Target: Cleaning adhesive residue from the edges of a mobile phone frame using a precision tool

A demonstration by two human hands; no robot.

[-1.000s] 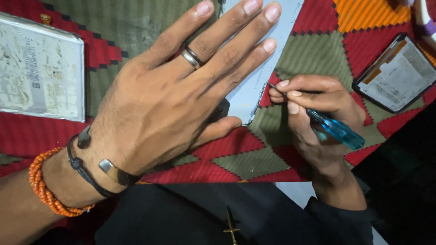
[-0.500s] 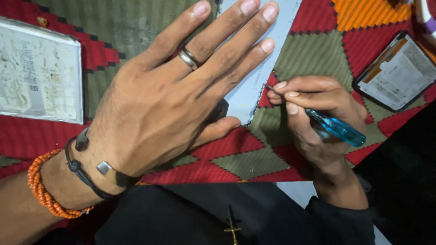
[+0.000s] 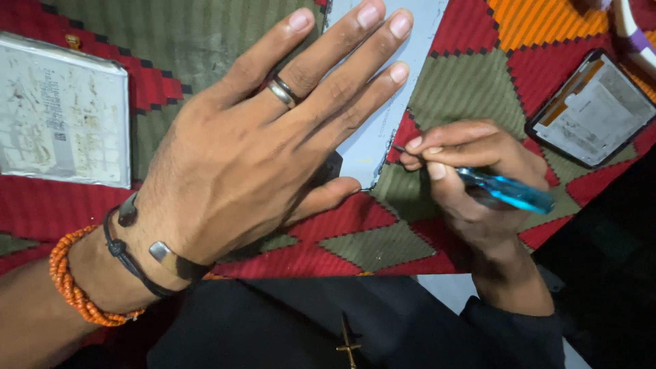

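My left hand [image 3: 253, 150], fingers spread flat, pins the pale panel [image 3: 383, 130] while my right hand [image 3: 465, 171], fingers clamped on the blue-handled tool [image 3: 509, 191], works its corner; next needs steady prying.

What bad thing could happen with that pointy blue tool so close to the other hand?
The screwdriver tip works at the edge of the flat pale panel, right beside the left hand's thumb, so a slip might jab it. Prying could also scratch or bend the panel's corner. The right hand grips near the tip, which probably helps control.
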